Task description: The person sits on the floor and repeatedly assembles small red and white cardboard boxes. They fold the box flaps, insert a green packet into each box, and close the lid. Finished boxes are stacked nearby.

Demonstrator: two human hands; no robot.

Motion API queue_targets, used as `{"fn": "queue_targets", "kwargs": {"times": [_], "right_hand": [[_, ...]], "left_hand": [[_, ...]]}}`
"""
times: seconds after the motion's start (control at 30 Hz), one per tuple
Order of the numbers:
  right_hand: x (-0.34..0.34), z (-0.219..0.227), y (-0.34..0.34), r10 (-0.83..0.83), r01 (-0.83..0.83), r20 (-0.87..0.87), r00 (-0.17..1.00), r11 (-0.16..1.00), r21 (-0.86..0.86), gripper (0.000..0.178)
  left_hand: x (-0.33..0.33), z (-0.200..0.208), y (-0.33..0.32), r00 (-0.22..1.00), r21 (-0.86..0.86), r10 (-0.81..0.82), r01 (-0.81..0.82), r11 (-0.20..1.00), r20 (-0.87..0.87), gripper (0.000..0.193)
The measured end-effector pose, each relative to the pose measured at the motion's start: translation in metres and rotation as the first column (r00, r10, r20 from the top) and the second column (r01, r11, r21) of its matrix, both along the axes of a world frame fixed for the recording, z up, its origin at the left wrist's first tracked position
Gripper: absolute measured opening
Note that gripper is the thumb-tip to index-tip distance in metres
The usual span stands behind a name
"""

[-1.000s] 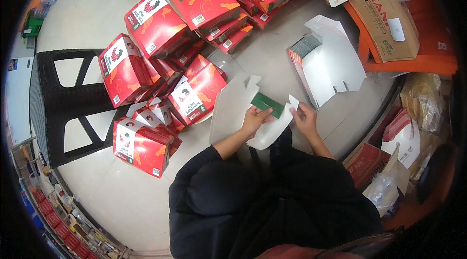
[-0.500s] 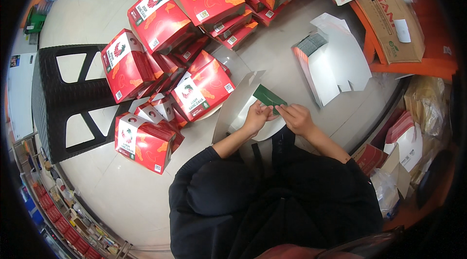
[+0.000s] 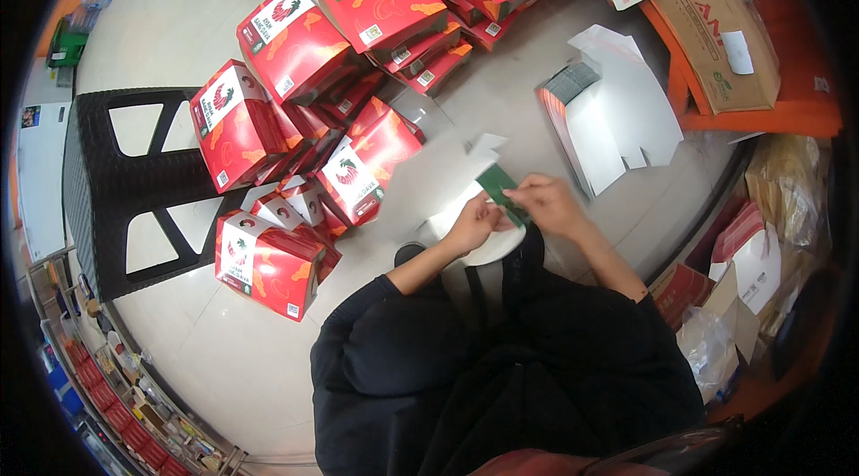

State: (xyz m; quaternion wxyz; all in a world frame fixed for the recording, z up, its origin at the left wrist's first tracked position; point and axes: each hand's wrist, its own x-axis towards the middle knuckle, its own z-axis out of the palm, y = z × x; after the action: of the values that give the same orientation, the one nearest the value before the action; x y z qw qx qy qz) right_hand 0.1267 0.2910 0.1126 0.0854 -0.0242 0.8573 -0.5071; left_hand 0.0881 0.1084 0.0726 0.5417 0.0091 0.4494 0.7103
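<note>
A part-folded paperboard food box, white inside with a green end panel, is in front of my lap. Its left side is smeared by motion. My left hand is closed on the near edge of the box, beside the green panel. Over the right end of that panel, my right hand pinches the board between thumb and fingers. To the right on the floor, a stack of flat white box blanks lies with its printed edges showing.
Folded red-and-white food boxes are piled ahead and to the left. A black plastic stool lies on its side behind them. At the right, a brown carton rests on an orange surface; plastic bags lie below.
The box in my hands has shifted slightly right, and its left side has swung into a blur. My right hand has moved a little up and its fingers have changed position on the panel.
</note>
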Motion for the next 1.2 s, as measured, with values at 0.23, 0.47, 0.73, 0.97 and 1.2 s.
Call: {"fn": "queue_targets", "kwargs": {"times": [0.23, 0.47, 0.73, 0.97, 1.2], "right_hand": [[-0.027, 0.024, 0.065, -0.047, 0.197, 0.24, 0.97, 0.733, -0.652, 0.027], [-0.046, 0.035, 0.042, 0.32, -0.073, 0.317, 0.893, 0.797, -0.599, 0.032], [-0.036, 0.022, 0.035, -0.256, 0.298, 0.208, 0.944, 0.931, -0.21, 0.027], [-0.033, 0.039, 0.023, -0.451, 0.457, 0.142, 0.881, 0.89, -0.012, 0.026], [-0.029, 0.053, 0.009, -0.378, 0.386, 0.15, 0.914, 0.922, -0.033, 0.022]], "left_hand": [[-0.033, 0.056, -0.007, 0.93, 0.126, -0.368, 0.368, 0.921, -0.025, 0.048], [-0.061, 0.05, -0.012, 0.886, 0.316, -0.463, 0.442, 0.84, -0.011, 0.048], [-0.063, 0.068, -0.025, 0.759, -0.271, -0.242, 0.089, 0.958, -0.605, 0.05], [-0.045, 0.065, -0.027, 0.403, -0.264, -0.207, -0.09, 0.96, -0.891, 0.052], [-0.043, 0.085, -0.014, 0.367, -0.172, -0.137, -0.065, 0.983, -0.92, 0.047]]}}
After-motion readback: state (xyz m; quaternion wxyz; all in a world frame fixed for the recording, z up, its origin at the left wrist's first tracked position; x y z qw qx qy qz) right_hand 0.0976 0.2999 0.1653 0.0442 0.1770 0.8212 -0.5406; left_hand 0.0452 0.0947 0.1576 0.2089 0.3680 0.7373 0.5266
